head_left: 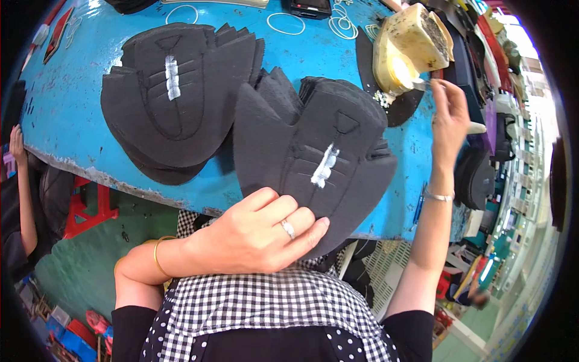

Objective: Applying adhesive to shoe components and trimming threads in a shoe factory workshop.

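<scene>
My left hand (265, 232) is closed at the near edge of a black shoe-upper piece (356, 157), fingers curled over it and thumb hidden. This piece tops a stack and carries a smeared white strip (325, 165) down its middle. To its left lies another stack of black shoe-upper pieces (208, 102), with a similar white strip on top. My right hand (451, 117) is closed on a brush (477, 128) with a pale handle. Its head is by the mouth of a stained, yellowish glue container (386, 54) at the far right.
White elastic loops (285, 24) and a dark boxy device (310, 7) are at the back of the blue table (72, 114). Dried white crumbs (383, 98) sit below the container. Another person's arm (23, 193) is at the left edge. A red stand (93, 205) shows below the table.
</scene>
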Tool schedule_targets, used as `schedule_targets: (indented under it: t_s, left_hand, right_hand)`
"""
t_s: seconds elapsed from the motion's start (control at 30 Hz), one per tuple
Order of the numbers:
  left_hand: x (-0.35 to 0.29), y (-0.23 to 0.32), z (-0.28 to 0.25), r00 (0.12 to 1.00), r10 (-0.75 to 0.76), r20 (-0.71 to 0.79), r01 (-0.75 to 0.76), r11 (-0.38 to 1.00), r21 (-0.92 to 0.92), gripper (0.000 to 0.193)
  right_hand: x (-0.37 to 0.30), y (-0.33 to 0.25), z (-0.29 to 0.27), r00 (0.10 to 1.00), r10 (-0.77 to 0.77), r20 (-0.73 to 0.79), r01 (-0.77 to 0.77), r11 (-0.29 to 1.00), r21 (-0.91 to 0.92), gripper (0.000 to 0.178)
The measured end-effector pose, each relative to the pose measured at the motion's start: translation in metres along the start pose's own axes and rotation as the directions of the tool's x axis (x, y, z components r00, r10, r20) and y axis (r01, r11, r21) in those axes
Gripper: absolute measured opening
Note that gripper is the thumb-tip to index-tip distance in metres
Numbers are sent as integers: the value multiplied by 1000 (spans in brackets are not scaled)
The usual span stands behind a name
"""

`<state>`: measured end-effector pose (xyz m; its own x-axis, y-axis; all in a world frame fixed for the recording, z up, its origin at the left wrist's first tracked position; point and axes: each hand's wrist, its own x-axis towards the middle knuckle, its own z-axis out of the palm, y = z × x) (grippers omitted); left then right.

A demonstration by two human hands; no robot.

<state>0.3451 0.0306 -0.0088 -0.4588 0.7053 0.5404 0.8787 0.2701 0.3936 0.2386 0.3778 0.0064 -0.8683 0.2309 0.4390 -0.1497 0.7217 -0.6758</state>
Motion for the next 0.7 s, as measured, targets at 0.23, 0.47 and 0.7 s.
schedule_targets:
  t_s: [0.23, 0.47, 0.7]
  left_hand:
    - [-12, 3, 4, 996, 48, -78, -49, 999, -3, 18]
    - [-14, 3, 5, 995, 46, -85, -46, 999, -1, 19]
    - [-15, 2, 5, 995, 61, -82, -61, 998, 2, 20]
  right_hand:
    - [-90, -93, -3, 929, -184, 320, 94, 957, 276, 16]
    - [-105, -119, 13, 764, -417, 493, 381, 907, 177, 32]
    - [-90, -113, 20, 815, -499, 294, 524, 852, -6, 36]
